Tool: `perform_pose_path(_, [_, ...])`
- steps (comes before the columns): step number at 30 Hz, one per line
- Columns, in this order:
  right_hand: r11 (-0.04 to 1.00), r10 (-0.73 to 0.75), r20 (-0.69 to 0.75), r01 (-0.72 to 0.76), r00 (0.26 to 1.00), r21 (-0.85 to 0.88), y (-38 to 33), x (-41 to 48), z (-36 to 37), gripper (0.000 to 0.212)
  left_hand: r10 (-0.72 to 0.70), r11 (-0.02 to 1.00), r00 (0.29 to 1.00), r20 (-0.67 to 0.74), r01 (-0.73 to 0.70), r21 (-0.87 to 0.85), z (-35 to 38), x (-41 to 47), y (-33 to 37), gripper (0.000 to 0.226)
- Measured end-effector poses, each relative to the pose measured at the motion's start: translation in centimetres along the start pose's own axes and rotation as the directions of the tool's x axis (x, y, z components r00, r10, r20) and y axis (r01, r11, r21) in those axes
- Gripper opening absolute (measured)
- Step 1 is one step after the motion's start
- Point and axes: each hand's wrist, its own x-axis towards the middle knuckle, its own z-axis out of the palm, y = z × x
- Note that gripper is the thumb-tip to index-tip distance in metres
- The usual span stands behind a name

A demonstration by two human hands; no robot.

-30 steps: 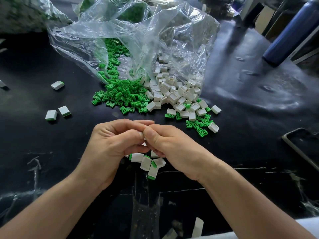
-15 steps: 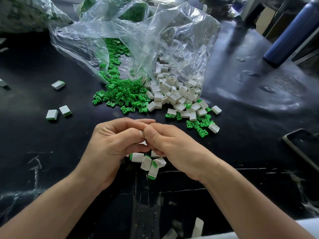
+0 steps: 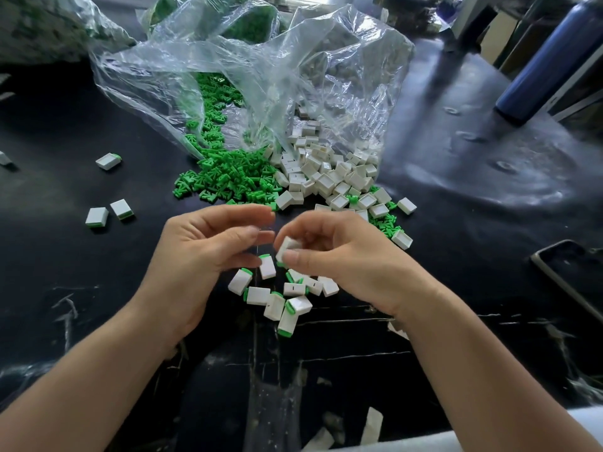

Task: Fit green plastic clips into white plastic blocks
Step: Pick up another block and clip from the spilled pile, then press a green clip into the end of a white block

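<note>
Now the right hand (image 3: 339, 256) has a white block (image 3: 287, 246) pinched between thumb and fingertips, grip tight on it, held just above the tabletop (image 3: 456, 158). The thumb covers the block's lower end, so I cannot tell what is seated there. Just beside it, and apart from the block, the left hand (image 3: 202, 256) has its grip released, fingers loosely bent and holding nothing. Below and between the two hands lies a small cluster of finished blocks (image 3: 257, 295), white with green ends showing. Further back, a heap of green clips (image 3: 228, 177) touches a heap of empty white blocks (image 3: 326, 177), both spilling from a clear plastic bag (image 3: 261, 76). Off to the left, three more finished pieces (image 3: 97, 216) lie well apart from the cluster. A blue bottle (image 3: 548, 60) stands far right, and a phone (image 3: 567, 275) lies near the right edge.
</note>
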Motion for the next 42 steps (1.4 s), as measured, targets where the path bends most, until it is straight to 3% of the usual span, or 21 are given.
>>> perform_pose_path(3, [0.996,0.002,-0.014,-0.003,1.000,-0.094,0.3,0.1,0.1,0.010,0.093,0.975,0.981,-0.169,-0.056,0.214,-0.3,0.9,-0.7,0.028])
perform_pose_path(6, [0.986,0.000,-0.020,-0.003,1.000,-0.165,0.5,0.3,0.2,0.011,0.213,0.889,0.949,-0.234,-0.088,0.450,-0.8,1.5,-1.2,0.026])
perform_pose_path(11, [0.909,0.014,-0.005,-0.015,1.000,-0.418,0.7,0.4,0.6,0.004,0.323,0.565,0.940,-0.111,-0.097,0.820,-1.2,2.2,-1.9,0.037])
perform_pose_path(17, [0.918,0.023,-0.047,-0.040,0.999,-0.395,0.7,0.6,0.1,0.011,0.179,0.337,0.983,0.030,-0.090,0.937,-1.3,2.4,-2.3,0.052])
perform_pose_path(20, [0.914,-0.053,-0.200,-0.033,0.978,-0.405,1.1,0.8,-0.4,0.012,0.145,0.234,0.985,0.089,-0.121,0.965,-1.1,2.4,-2.3,0.046])
perform_pose_path(23, [0.854,-0.151,-0.432,-0.102,0.889,-0.510,2.1,1.8,-1.3,0.015,0.275,0.252,0.949,0.155,-0.227,0.941,-1.1,2.0,-2.4,0.029])
perform_pose_path(25, [0.827,-0.193,-0.501,-0.134,0.844,-0.546,2.7,2.6,-1.7,0.018,0.325,0.283,0.937,0.127,-0.224,0.933,-1.3,1.8,-2.3,0.021])
perform_pose_path(30, [0.716,-0.168,-0.464,-0.216,0.870,-0.664,3.9,3.9,-1.6,0.031,0.321,0.339,0.943,0.083,-0.197,0.920,-1.4,1.8,-1.8,0.018])
perform_pose_path(33, [0.633,-0.150,-0.440,-0.256,0.885,-0.731,4.1,4.1,-1.5,0.031,0.320,0.387,0.947,0.029,-0.159,0.908,-1.3,1.8,-1.8,0.027])
perform_pose_path(38, [0.731,-0.133,-0.476,-0.238,0.869,-0.639,3.9,4.0,-1.8,0.022,0.400,0.427,0.915,0.054,-0.238,0.872,-1.1,1.5,-1.6,0.031])
perform_pose_path(42, [0.747,-0.185,-0.482,-0.196,0.857,-0.635,3.9,3.8,-1.8,0.014,0.439,0.597,0.898,-0.038,-0.260,0.759,-0.9,1.5,-1.3,0.020])
